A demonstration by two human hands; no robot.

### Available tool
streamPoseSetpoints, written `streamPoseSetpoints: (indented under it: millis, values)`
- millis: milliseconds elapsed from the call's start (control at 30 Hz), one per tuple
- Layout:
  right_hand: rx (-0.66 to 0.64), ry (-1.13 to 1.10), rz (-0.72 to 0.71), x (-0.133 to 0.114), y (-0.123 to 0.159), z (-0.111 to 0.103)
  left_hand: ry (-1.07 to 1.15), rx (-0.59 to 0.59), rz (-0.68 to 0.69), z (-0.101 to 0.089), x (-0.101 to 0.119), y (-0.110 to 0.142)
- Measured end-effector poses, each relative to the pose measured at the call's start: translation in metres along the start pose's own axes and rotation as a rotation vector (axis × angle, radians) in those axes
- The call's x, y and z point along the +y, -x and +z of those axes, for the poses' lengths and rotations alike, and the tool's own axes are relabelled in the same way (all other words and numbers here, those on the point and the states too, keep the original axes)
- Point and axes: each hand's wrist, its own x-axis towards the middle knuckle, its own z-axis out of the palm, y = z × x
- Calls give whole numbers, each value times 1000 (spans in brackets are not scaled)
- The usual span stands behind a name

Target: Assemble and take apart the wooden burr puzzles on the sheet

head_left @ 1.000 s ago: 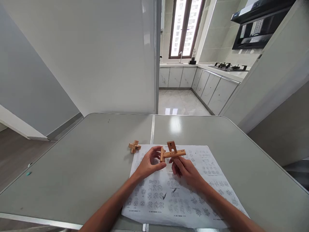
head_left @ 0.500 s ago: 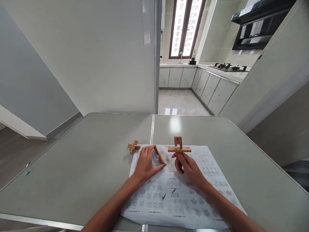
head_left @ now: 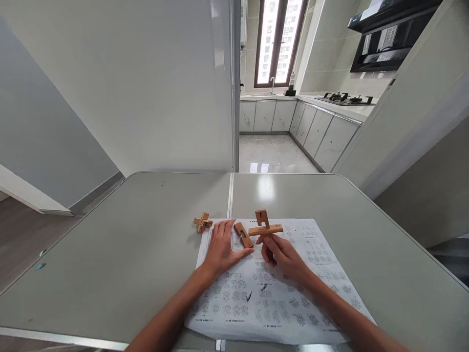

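Note:
My left hand [head_left: 222, 247] pinches a notched wooden puzzle piece [head_left: 246, 237] by its ends, between thumb and fingertips, low over the sheet. A cut-out opens in its middle and a number marks its lower end. Between the fingers of my right hand [head_left: 280, 252] are two joined wooden puzzle pieces [head_left: 266, 229]. One is a long bar lying nearly level; the other stands up through it, marked 3. The lower part of the upright piece is hidden by my fingers. Both hands are over a white printed sheet [head_left: 274, 313] with puzzle drawings and handwritten ticks.
An assembled wooden cross puzzle [head_left: 202, 223] sits by the sheet's upper left corner. The grey table [head_left: 128, 264] has a seam down its middle. A small green bit [head_left: 40, 266] lies near the left edge. Beyond are a wall panel [head_left: 164, 88] and kitchen cabinets [head_left: 311, 124].
The single piece in my left hand came away from the joined pair and turned to show its notched face. My right hand moved right, then back left a little, the pair tilting.

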Motion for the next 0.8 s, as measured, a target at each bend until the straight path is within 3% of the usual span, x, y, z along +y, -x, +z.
streamPoseSetpoints:
  millis: [167,367,500,633,800]
  values:
    - [-27,0,17,0,0,-1,156,76,-41,-10,12,-1]
    - [-255,25,64,-1,3,-1,677,-104,-139,-20,19,-5]
    - [-332,48,74,-5,5,1,851,-233,-216,-20,20,-7]
    - [-261,76,66,-8,3,1,953,-257,-301,-23,23,-7]
    - [-178,-29,-11,-8,0,-2,989,-304,-309,-22,22,-7]
